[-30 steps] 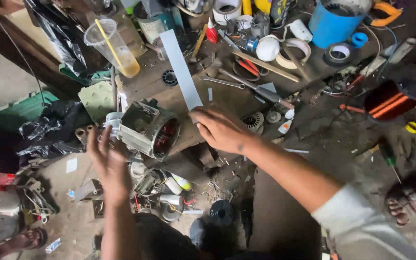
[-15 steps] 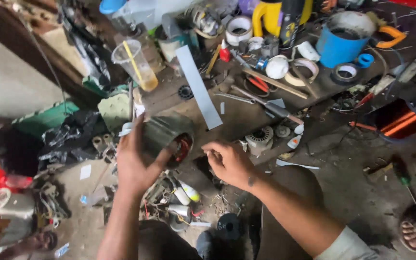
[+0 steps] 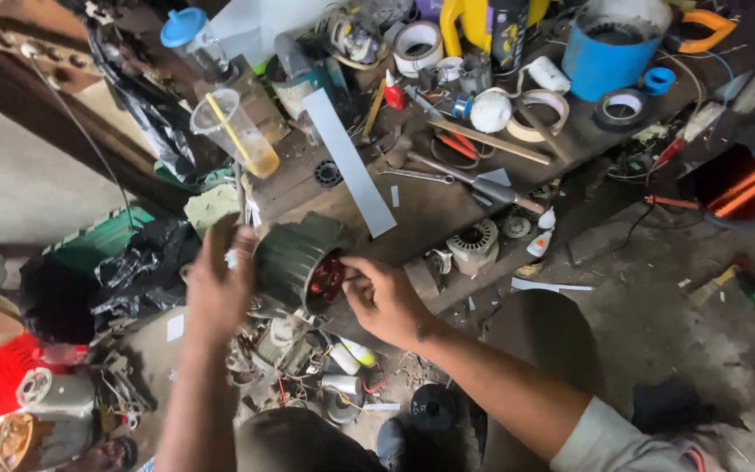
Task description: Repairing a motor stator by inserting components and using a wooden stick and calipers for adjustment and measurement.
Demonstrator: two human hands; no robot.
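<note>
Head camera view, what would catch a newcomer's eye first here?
Probably the dark green motor housing at centre, gripped by the left hand while the right hand fingers its reddish windings. Behind it, the cluttered wooden bench carries a bright blue bucket at top right and a plastic cup with yellow liquid.

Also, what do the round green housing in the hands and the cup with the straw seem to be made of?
The green housing looks like painted cast metal: ribbed, matte sides, with reddish windings, probably copper, showing inside its open end. The cup looks like thin clear plastic: the yellow straw and drink show through its wall.
</note>
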